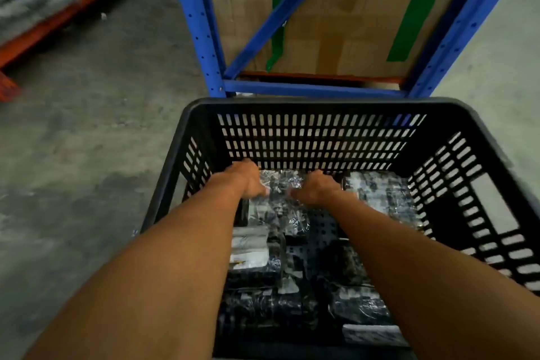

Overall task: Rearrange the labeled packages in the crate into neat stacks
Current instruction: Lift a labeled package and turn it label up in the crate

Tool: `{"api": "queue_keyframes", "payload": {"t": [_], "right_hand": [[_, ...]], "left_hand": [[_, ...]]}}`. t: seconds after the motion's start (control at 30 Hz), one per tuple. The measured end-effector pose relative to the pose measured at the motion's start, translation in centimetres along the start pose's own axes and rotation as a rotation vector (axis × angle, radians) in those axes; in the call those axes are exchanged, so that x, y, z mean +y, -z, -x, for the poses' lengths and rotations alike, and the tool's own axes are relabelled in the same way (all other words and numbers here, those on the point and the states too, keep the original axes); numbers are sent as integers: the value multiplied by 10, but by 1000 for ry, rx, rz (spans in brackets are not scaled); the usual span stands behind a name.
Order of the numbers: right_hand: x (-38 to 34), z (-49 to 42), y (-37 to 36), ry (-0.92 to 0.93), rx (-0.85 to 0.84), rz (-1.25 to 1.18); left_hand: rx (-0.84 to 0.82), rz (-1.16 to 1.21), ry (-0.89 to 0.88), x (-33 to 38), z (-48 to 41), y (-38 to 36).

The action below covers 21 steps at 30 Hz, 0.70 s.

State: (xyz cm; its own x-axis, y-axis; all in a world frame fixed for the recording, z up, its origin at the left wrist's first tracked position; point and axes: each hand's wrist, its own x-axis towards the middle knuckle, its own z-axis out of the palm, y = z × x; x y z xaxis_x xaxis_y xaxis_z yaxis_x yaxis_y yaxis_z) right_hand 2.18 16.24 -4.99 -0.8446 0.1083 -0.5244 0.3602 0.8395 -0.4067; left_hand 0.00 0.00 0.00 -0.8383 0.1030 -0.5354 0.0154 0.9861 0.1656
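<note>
Centre frame: left hand (pixel 248 181) and right hand (pixel 314 187) each clamp one plastic-wrapped package (pixel 279 184) inside the black crate (pixel 315 105).

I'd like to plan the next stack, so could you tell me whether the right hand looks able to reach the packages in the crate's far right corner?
Probably yes. The right hand already lies beside those packages, with nothing between them inside the crate.

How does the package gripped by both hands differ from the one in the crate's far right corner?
The held package sits at the far wall's middle, gripped by the left hand and right hand; the corner package lies untouched. The held package's wrap looks crinkled, the corner package's flatter. Both are dark, shiny and plastic-wrapped, inside the black crate.
</note>
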Motion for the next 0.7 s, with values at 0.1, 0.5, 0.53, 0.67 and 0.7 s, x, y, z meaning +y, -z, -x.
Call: {"api": "queue_keyframes", "payload": {"t": [0.1,0.5,0.53,0.67,0.7], "right_hand": [[0,-7,-8,-67,-116,-47],[-2,2,-22,-173,-198,-325],[-4,6,-18,-167,-177,-356],[-7,24,-1,-123,-44,-527],[-7,28,4,-107,-16,-586]], "left_hand": [[-134,136,82,-6,-13,-18],[-161,467,229,-12,-21,-50],[-125,492,224,-13,-18,-47],[20,639,208,-18,-7,-30],[54,700,211,-18,-4,-25]]}}
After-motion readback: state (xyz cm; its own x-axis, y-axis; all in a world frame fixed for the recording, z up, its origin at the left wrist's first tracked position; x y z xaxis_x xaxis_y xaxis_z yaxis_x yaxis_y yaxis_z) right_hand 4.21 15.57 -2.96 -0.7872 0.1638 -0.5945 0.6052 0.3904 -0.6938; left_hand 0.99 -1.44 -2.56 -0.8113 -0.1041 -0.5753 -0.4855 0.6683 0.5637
